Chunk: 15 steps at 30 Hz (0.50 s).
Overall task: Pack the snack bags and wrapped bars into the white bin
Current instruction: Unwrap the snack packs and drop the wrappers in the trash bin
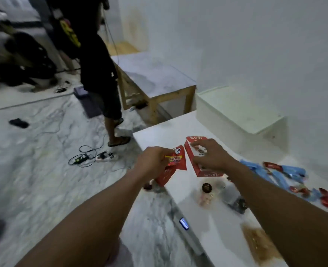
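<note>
Both hands (153,162) (211,155) grip red packs (175,160) (196,162) — white bin (236,110) beyond.

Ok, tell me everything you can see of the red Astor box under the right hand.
The red Astor box is a slim rectangular carton, seemingly cardboard, with white "ASTOR" lettering at both ends and a pale picture panel on its face. It looks closed and lies flat on the white table, running lengthwise away from the camera. The right hand grips it from above, fingers spread over its middle. Beside it, the left hand holds a red snack bag.
</note>
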### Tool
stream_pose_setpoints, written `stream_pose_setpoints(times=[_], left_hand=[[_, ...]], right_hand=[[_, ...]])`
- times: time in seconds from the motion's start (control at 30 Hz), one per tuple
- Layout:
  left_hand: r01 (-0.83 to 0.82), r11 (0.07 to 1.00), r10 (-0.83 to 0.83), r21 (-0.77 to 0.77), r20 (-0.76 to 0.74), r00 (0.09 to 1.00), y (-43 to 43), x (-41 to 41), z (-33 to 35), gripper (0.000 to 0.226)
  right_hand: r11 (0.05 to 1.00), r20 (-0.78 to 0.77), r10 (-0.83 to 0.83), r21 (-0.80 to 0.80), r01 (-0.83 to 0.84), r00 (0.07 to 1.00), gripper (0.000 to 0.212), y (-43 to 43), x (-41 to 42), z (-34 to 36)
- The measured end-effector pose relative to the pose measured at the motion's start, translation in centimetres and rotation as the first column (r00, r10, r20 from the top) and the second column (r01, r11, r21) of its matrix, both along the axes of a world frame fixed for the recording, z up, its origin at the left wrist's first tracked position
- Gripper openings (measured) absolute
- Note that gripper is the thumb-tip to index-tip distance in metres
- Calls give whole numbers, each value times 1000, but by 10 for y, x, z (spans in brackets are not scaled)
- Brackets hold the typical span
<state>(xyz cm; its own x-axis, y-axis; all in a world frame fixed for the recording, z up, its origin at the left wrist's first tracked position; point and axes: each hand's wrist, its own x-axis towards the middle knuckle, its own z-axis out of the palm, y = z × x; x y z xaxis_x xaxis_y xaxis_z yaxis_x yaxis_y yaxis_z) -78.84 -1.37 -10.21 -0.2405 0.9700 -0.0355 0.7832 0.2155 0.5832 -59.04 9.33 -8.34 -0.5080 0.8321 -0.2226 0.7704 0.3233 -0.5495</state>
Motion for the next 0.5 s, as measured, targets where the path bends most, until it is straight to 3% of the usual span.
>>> stream_pose_setpoints(times=[0.07,0.13,0.27,0.5], left_hand=[[-107,992,106,-67,-20,994,-32,-42,-21,35],[-253,958,254,-134,-8,967,-73,-79,-44,33],[-479,827,494,-294,-24,869,-167,-137,-97,34],[-628,599,726,-497,7,687,-273,-211,-240,37]], right_hand=[[988,-11,142,-60,-143,990,74,-11,-54,-21],[945,-4,300,-140,-297,954,67,-31,-104,-44],[825,62,527,-279,-492,848,58,-84,-190,-93],[655,72,684,-498,-568,726,56,-162,-309,-227]])
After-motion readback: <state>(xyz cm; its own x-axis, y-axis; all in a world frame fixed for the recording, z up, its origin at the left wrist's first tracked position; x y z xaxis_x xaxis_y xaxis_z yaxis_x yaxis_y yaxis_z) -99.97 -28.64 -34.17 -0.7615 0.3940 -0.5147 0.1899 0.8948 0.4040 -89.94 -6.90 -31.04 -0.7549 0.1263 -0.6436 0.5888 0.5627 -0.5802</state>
